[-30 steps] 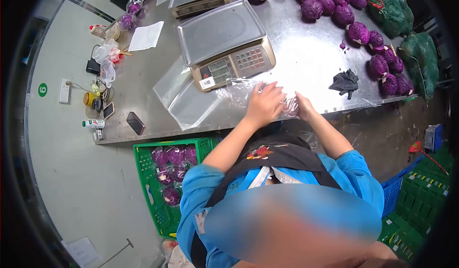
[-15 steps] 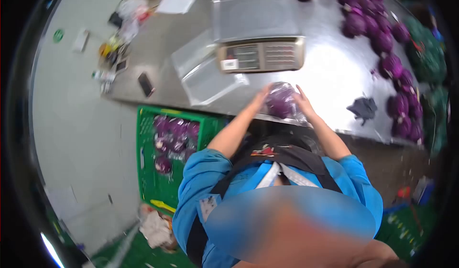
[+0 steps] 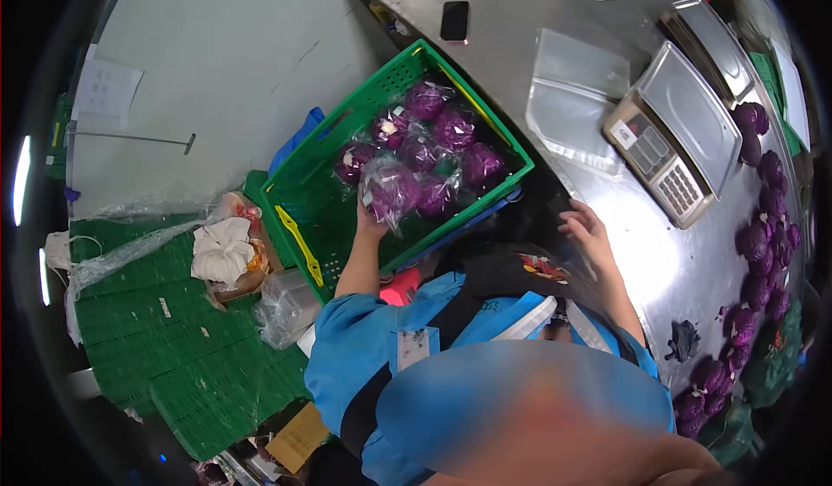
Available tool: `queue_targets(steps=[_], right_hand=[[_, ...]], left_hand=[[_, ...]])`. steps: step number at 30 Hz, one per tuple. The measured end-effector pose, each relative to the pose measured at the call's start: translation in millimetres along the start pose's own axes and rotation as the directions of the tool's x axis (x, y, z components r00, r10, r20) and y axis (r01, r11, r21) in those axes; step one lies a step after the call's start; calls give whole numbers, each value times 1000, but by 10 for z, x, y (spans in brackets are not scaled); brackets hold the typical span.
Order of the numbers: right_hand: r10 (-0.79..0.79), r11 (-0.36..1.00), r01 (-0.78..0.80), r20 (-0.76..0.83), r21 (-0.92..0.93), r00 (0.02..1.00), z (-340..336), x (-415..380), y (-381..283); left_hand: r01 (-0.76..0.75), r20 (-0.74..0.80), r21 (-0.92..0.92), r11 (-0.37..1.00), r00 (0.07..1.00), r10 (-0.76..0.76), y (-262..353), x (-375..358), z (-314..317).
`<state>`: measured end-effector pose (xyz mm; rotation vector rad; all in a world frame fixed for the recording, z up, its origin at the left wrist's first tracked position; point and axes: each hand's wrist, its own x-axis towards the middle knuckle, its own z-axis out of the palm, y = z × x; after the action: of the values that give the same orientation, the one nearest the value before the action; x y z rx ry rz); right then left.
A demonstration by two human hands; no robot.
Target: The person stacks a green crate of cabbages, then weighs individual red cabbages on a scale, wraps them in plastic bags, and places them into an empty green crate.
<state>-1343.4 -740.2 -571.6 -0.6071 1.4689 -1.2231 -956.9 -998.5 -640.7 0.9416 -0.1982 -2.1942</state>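
Note:
My left hand [image 3: 372, 226] grips a purple cabbage [image 3: 389, 188] wrapped in clear plastic, its fingers partly hidden beneath it. This cabbage is inside the green crate [image 3: 386, 92], close to several other wrapped purple cabbages [image 3: 452, 129]. My right hand [image 3: 588, 233] hangs over the near edge of the metal table [image 3: 598, 195] with its fingers apart and nothing in them. To its right on the table stands a scale [image 3: 666, 152], with clear plastic bags [image 3: 572, 109] lying beside it.
Loose purple cabbages [image 3: 758, 260] line the table's far right side, near a dark crumpled piece [image 3: 683, 341]. A phone [image 3: 455, 22] lies at the table's upper left corner. Left of me, a white cloth [image 3: 224, 252] rests in a box above green flooring [image 3: 156, 313].
The view has swung left toward the crate. My left hand has carried the wrapped cabbage from the table into the crate. My right hand has let go of it.

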Motion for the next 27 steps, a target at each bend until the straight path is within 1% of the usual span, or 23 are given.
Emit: queue_targets(steps=[2, 3, 5, 6, 7, 8, 9, 10, 11, 12, 13, 14, 15, 16, 17, 18, 20, 21, 23, 24, 25, 26, 27], right_hand=[[70, 997, -69, -18, 42, 997, 79, 79, 7], [70, 997, -70, -15, 25, 997, 122, 127, 41], [79, 997, -79, -24, 5, 997, 205, 139, 47], [73, 996, -74, -22, -51, 997, 253, 131, 26], [65, 992, -67, -23, -106, 998, 268, 129, -1], [65, 992, -70, -47, -103, 997, 249, 118, 0], [78, 993, -83, -63, -87, 995, 199, 89, 33], [84, 994, -90, -97, -65, 992, 125, 51, 80], [73, 997, -73, -137, -1, 988, 41, 35, 182], [73, 996, -80, -181, -28, 981, -36, -4, 160], [54, 997, -62, -194, -37, 980, -125, -41, 155], [43, 997, -57, -230, -57, 972, -233, -60, 217], [-23, 1000, 24, -240, 0, 970, -345, -66, 315], [-58, 998, 63, -270, 9, 961, -459, -86, 330], [-118, 993, 111, -299, -41, 947, -595, -109, 297], [-158, 987, 137, -350, -85, 923, -712, -205, 158], [-243, 970, 224, -421, -95, 874, -1057, -342, -39], [-249, 966, 249, -476, -65, 844, -1301, -418, -63], [-285, 951, 299, -574, -73, 768, -1856, -561, -35], [-227, 949, 314, -645, 21, 730, -2138, -700, -61], [-110, 976, 211, -727, 49, 678, -2492, -848, -64], [-138, 978, 209, -821, -23, 554, -2854, -929, 57], [-89, 981, 191, -878, 4, 471, -3195, -1078, 45]], left_hand=[[67, -293, 193, 979, 956, -8, 227, 49, -385], [73, -295, 192, 979, 955, -14, 293, 198, -624], [188, -511, 528, 828, 849, 133, 336, 532, -1095], [196, -509, 527, 827, 852, 123, 433, 629, -1221], [308, -497, 792, 526, 826, 264, 555, 725, -1272], [399, -416, 908, 129, 822, 389, 593, 855, -1289], [354, -215, 929, -111, 758, 616, 542, 783, -931], [322, 61, 877, -356, 660, 749, 478, 624, -332], [178, 273, 869, -461, 606, 748, 373, 684, 79], [21, 470, 827, -562, 522, 712, 203, 791, 483], [-221, 587, 784, -579, 565, 580, -49, 880, 954], [-459, 703, 703, -542, 563, 435, -391, 948, 1419], [-641, 761, 649, -410, 556, 334, -830, 994, 1825], [-741, 804, 593, -316, 568, 177, -1267, 1000, 2173], [-765, 799, 577, -285, 601, 6, -1681, 947, 2482], [-839, 838, 462, -289, 519, -167, -2022, 893, 2697], [-882, 838, 324, -342, 436, -330, -2564, 1042, 2976], [-901, 844, 289, -325, 400, -359, -2754, 1209, 3043], [-752, 673, 541, -376, 656, -343, -2916, 1638, 3094], [-785, 761, 377, -492, 565, -318, -2957, 1755, 3052], [-765, 823, 223, -604, 480, -303, -2938, 1771, 2998], [-720, 777, 363, -591, 584, -234, -2956, 1879, 2935], [-659, 716, 497, -564, 679, -163, -2995, 2001, 2930]])
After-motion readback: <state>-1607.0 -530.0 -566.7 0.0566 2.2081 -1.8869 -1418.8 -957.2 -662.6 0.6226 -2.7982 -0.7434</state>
